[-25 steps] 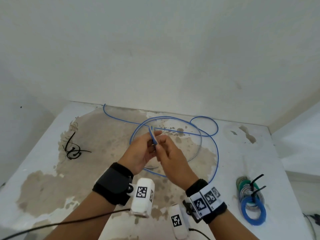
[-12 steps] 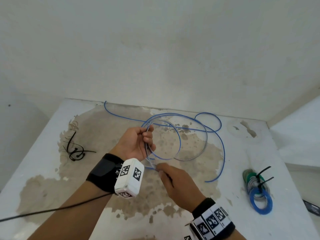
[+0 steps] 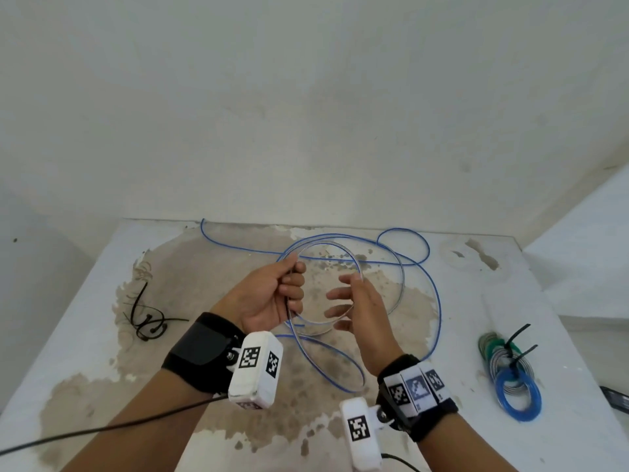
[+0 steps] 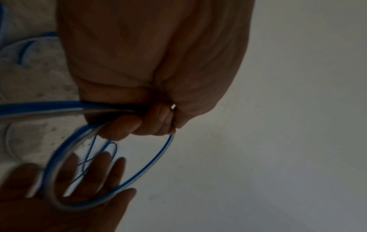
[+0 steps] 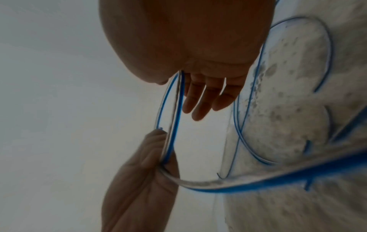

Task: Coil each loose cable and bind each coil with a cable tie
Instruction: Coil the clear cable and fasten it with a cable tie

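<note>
A: What's changed w/ the blue cable (image 3: 434,287)?

B: A second ago both hands met over its end; now the left hand (image 3: 272,294) is fisted round the gathered strands, and the right hand (image 3: 357,304), which had dropped toward the near edge half a sec back, is up again beside the left hand, fingers (image 3: 335,294) spread wide w/ a loop resting against them.

A: So coiling's underway?

B: Looks so, a turn or two made (most of the cable still sprawls over the stained table (image 3: 85,318), out to the far edge). Binding comes later, judging by that slack.

A: Ties?

B: Black cable ties (image 3: 146,318) lie loose at left. Finished coils (image 3: 510,373), already tied, sit at right near the edge.

A: Any writing?

B: No brand or text readable. Only square black-and-white marker codes on the wrist cameras (image 3: 257,362) and the right wristband (image 3: 417,390).
</note>
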### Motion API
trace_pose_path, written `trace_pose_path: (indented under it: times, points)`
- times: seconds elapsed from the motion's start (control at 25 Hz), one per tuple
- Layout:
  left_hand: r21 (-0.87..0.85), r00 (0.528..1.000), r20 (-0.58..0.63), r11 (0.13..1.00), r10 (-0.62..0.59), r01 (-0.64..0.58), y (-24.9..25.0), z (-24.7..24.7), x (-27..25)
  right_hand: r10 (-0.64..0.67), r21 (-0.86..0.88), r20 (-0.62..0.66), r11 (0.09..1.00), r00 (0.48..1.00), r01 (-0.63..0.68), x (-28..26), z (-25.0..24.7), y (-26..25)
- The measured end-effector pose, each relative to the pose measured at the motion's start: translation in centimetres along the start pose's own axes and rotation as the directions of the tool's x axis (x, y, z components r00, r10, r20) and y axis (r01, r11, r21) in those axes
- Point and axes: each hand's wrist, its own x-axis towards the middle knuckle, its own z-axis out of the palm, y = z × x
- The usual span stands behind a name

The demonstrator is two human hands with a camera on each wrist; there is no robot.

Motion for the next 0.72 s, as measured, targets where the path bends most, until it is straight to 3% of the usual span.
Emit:
trace_pose_path:
  times: [0.16, 0.36, 0.4, 0.44, 0.52, 0.56, 0.6, 0.64, 0.72]
  points:
    - [0.173, 0.994, -0.065, 0.981, 0.094, -0.081, -0.9, 0.1, -0.4, -0.17, -0.115, -0.028, 0.979, 0.985, 0.165, 0.9, 0.0, -0.9]
    - [0.105, 0.99, -0.06, 0.987, 0.126, -0.119, -0.2, -0.4, -0.9, -0.195, -0.268, 0.039, 0.943, 0.98, 0.198, 0.6, 0.1, 0.1]
    - [0.104, 0.989, -0.054, 0.986, 0.136, -0.13, -0.1, -0.6, -1.0, -0.165, -0.201, 0.033, 0.965, 0.986, 0.168, 0.6, 0.3, 0.1]
    - [0.081, 0.988, -0.043, 0.986, 0.151, -0.147, 0.0, -0.7, -1.0, -0.089, -0.025, 0.038, 0.996, 0.995, 0.09, 0.5, 0.6, 0.0]
    - [-0.054, 0.98, -0.02, 0.979, 0.197, -0.198, 0.0, -0.7, -0.8, 0.139, 0.306, 0.146, 0.935, 0.98, -0.178, 0.3, 1.2, -0.4]
    - [-0.125, 0.973, -0.017, 0.965, 0.23, -0.231, -0.1, -0.7, -0.7, 0.21, 0.254, 0.213, 0.931, 0.954, -0.262, 0.2, 1.4, -0.2]
    - [-0.17, 0.965, -0.023, 0.95, 0.261, -0.261, -0.1, -0.7, -0.5, 0.237, 0.065, 0.287, 0.962, 0.928, -0.265, 0.0, 1.5, 0.1]
    - [-0.187, 0.959, -0.033, 0.941, 0.282, -0.283, 0.0, -0.7, -0.3, 0.246, -0.123, 0.358, 0.969, 0.901, -0.216, -0.2, 1.6, 0.4]
    - [-0.197, 0.955, -0.041, 0.934, 0.295, -0.297, 0.3, -0.8, -0.1, 0.25, -0.229, 0.421, 0.959, 0.872, -0.165, -0.6, 1.8, 0.7]
